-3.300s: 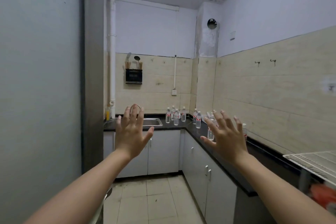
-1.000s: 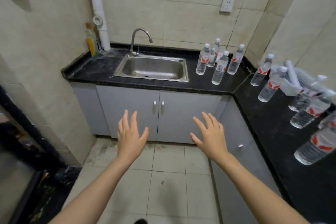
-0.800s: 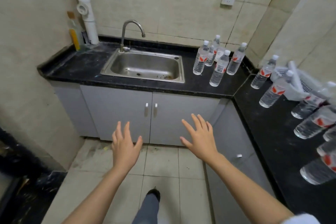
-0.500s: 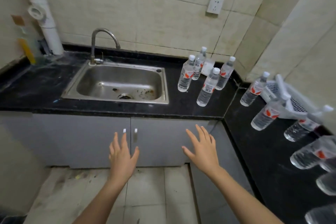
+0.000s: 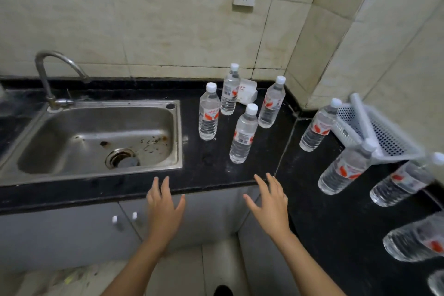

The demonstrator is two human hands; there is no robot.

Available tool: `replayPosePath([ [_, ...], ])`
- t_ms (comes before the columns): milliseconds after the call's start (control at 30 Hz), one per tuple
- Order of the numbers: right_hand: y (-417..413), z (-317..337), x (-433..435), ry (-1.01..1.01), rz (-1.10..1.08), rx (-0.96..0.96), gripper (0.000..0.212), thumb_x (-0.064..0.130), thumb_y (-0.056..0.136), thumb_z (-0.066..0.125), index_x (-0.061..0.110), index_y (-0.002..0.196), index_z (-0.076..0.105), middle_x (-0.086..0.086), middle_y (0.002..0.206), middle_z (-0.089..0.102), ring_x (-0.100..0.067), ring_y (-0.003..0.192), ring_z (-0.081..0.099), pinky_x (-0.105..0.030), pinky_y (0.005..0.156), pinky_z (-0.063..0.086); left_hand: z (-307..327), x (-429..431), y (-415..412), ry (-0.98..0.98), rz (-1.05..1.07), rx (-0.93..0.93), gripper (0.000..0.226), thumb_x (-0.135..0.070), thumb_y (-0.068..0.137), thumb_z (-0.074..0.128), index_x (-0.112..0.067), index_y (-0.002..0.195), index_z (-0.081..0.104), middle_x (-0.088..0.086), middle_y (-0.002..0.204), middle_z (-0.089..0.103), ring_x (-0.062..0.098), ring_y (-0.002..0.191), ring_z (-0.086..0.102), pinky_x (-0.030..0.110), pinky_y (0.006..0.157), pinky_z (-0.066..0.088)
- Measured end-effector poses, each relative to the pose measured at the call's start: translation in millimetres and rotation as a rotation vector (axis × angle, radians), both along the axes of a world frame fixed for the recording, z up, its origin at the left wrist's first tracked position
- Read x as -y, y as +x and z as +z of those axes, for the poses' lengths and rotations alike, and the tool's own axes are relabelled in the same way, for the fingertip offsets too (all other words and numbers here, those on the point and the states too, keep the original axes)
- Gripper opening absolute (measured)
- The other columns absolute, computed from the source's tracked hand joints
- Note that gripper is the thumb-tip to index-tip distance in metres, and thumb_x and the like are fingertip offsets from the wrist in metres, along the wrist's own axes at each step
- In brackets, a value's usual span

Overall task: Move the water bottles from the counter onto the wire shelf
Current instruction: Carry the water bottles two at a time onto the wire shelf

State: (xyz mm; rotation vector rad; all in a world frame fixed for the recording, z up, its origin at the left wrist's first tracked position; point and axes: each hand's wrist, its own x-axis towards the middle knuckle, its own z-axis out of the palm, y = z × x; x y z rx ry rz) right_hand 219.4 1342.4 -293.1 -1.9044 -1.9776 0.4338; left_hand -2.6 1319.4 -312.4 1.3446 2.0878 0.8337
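Several clear water bottles with white caps and red labels stand on the black counter (image 5: 211,175). The nearest bottle (image 5: 243,137) stands just beyond my right hand (image 5: 270,202). Another bottle (image 5: 209,113) stands next to the sink, with two more behind, one at the wall (image 5: 229,90) and one toward the corner (image 5: 272,103). More bottles line the right-hand counter, such as one (image 5: 317,126) in the corner and one (image 5: 343,170) nearer me. My left hand (image 5: 163,209) and my right hand hover at the counter's front edge, fingers spread, holding nothing. The wire shelf is out of view.
A steel sink (image 5: 101,137) with a curved tap (image 5: 50,74) fills the counter's left part. A white plastic basket (image 5: 374,127) leans against the right wall. A small white packet (image 5: 247,91) lies behind the bottles. Grey cabinet doors (image 5: 72,230) are below.
I have walked up to the counter, so the sink and bottles loom closer. Both hands stay open and have risen to the counter's front edge.
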Motion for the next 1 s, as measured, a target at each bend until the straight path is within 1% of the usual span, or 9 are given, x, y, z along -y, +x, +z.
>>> replayPosePath([
  [67, 12, -2, -20, -0.036, -0.041, -0.062, 0.062, 0.042, 0.088, 0.052, 0.023, 0.142, 0.028, -0.007, 0.155, 0.017, -0.022, 0.144, 0.01, -0.04, 0.114, 0.016, 6, -24, 19, 0.014, -0.013, -0.024, 0.063, -0.026, 0.09, 0.051, -0.011, 0.144, 0.021, 0.012, 0.156, 0.009, 0.03, 0.142, 0.008, 0.043, 0.112, 0.021],
  [200, 16, -5, -56, -0.085, -0.046, -0.15, 0.066, 0.049, 0.088, 0.048, 0.023, 0.143, 0.024, -0.005, 0.154, 0.017, -0.021, 0.143, 0.012, -0.038, 0.113, 0.018, 15, -65, 40, 0.017, -0.012, -0.005, 0.064, -0.027, 0.09, 0.051, -0.012, 0.144, 0.02, 0.011, 0.156, 0.012, 0.029, 0.142, 0.009, 0.045, 0.112, 0.02],
  [367, 1, -17, -93, -0.135, -0.076, -0.253, 0.073, 0.041, 0.087, 0.055, 0.02, 0.145, 0.016, -0.004, 0.154, 0.017, -0.018, 0.142, 0.013, -0.034, 0.113, 0.018, 9, -97, 29, -0.008, 0.013, 0.018, 0.064, -0.024, 0.089, 0.054, -0.01, 0.143, 0.023, 0.013, 0.153, 0.02, 0.03, 0.141, 0.014, 0.045, 0.113, 0.02],
  [533, -30, -16, -135, -0.047, -0.247, -0.441, 0.087, 0.027, 0.076, 0.072, 0.014, 0.144, 0.02, -0.007, 0.147, 0.032, -0.021, 0.137, 0.026, -0.033, 0.11, 0.024, -3, -154, 1, 0.018, -0.065, 0.041, 0.066, -0.025, 0.085, 0.059, -0.009, 0.141, 0.028, 0.017, 0.147, 0.031, 0.032, 0.136, 0.027, 0.045, 0.114, 0.023],
  [700, -59, -10, -175, 0.07, -0.522, -0.648, 0.099, 0.017, 0.065, 0.081, 0.012, 0.143, 0.02, -0.011, 0.141, 0.036, -0.024, 0.134, 0.031, -0.026, 0.105, 0.025, 3, -227, -16, 0.035, -0.182, 0.144, 0.08, -0.025, 0.08, 0.067, -0.013, 0.144, 0.021, 0.011, 0.154, 0.021, 0.026, 0.142, 0.019, 0.042, 0.117, 0.019],
  [767, -67, -9, -188, 0.11, -0.598, -0.722, 0.103, 0.014, 0.062, 0.083, 0.014, 0.143, 0.019, -0.009, 0.143, 0.035, -0.023, 0.134, 0.032, -0.027, 0.106, 0.025, 6, -255, -20, 0.071, -0.219, 0.197, 0.087, -0.023, 0.075, 0.072, -0.01, 0.144, 0.02, 0.012, 0.153, 0.024, 0.026, 0.141, 0.021, 0.042, 0.116, 0.02],
  [833, -69, -11, -197, 0.131, -0.648, -0.769, 0.108, 0.012, 0.058, 0.084, 0.017, 0.143, 0.017, -0.005, 0.141, 0.037, -0.022, 0.133, 0.035, -0.032, 0.11, 0.028, 5, -279, -19, 0.075, -0.252, 0.231, 0.094, -0.021, 0.07, 0.077, -0.008, 0.144, 0.021, 0.014, 0.151, 0.028, 0.028, 0.14, 0.025, 0.04, 0.115, 0.022],
  [900, -66, -14, -200, 0.106, -0.652, -0.805, 0.114, 0.016, 0.054, 0.085, 0.024, 0.143, 0.014, 0.003, 0.133, 0.04, -0.02, 0.129, 0.04, -0.038, 0.11, 0.032, 0, -295, -13, 0.05, -0.27, 0.312, 0.099, -0.015, 0.064, 0.081, -0.009, 0.143, 0.023, 0.017, 0.146, 0.034, 0.031, 0.136, 0.032, 0.042, 0.113, 0.027],
  [1000, -56, -13, -201, 0.061, -0.596, -0.858, 0.114, 0.034, 0.045, 0.08, 0.029, 0.141, 0.017, 0.006, 0.13, 0.046, -0.015, 0.121, 0.049, -0.036, 0.105, 0.038, -9, -306, -5, 0.041, -0.266, 0.437, 0.106, -0.009, 0.057, 0.084, -0.019, 0.142, 0.023, 0.016, 0.138, 0.044, 0.031, 0.127, 0.045, 0.048, 0.108, 0.036],
])
